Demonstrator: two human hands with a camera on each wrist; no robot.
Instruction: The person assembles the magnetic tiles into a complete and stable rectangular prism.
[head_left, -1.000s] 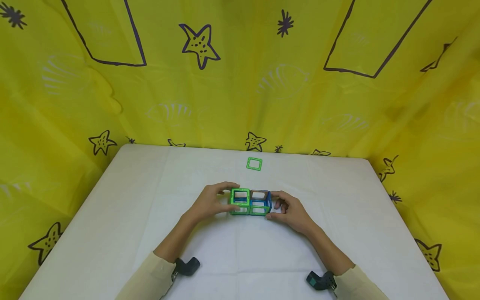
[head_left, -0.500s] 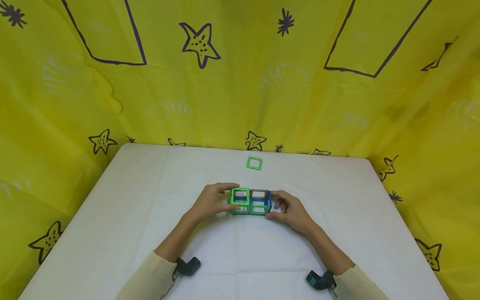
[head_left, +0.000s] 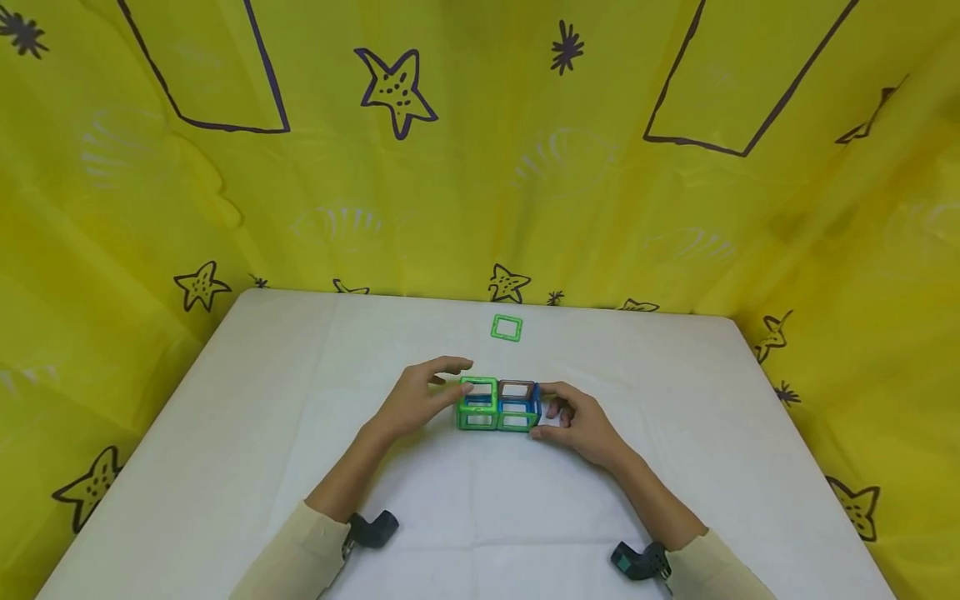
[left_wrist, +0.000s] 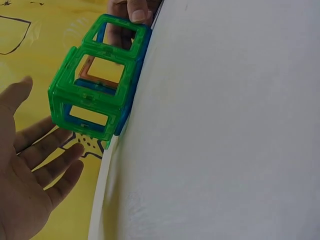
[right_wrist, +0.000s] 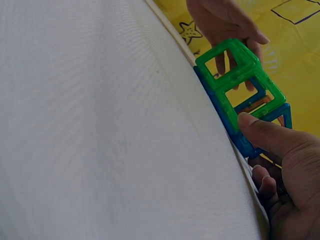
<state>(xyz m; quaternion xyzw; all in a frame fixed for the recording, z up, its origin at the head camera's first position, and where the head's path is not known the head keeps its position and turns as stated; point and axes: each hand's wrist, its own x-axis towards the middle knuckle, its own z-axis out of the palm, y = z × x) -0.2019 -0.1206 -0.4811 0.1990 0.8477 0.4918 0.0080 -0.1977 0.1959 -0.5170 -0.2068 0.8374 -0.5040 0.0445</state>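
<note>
A structure of magnetic tiles (head_left: 497, 408) stands on the white table, two box-like cells side by side. Green frames form its near side and the left cell's top; blue ones show at the base and right end, and an orange-brown one at the back. The right cell has no top. My right hand (head_left: 585, 422) holds the right end, thumb on the near green tile (right_wrist: 253, 92). To the left, my left hand (head_left: 416, 398) is spread with fingers apart; in the left wrist view its fingers (left_wrist: 60, 172) are clear of the green left end (left_wrist: 85, 120).
A single green square tile (head_left: 507, 327) lies flat near the back of the white table (head_left: 375, 333). A yellow curtain (head_left: 465, 167) with drawn stars hangs behind and at both sides. Dark wrist cameras (head_left: 373, 529) are strapped to both forearms.
My left hand has let go of the structure's left end; its thumb has lifted from the near side and the fingers have spread. The right hand keeps its hold, and the structure stays put.
</note>
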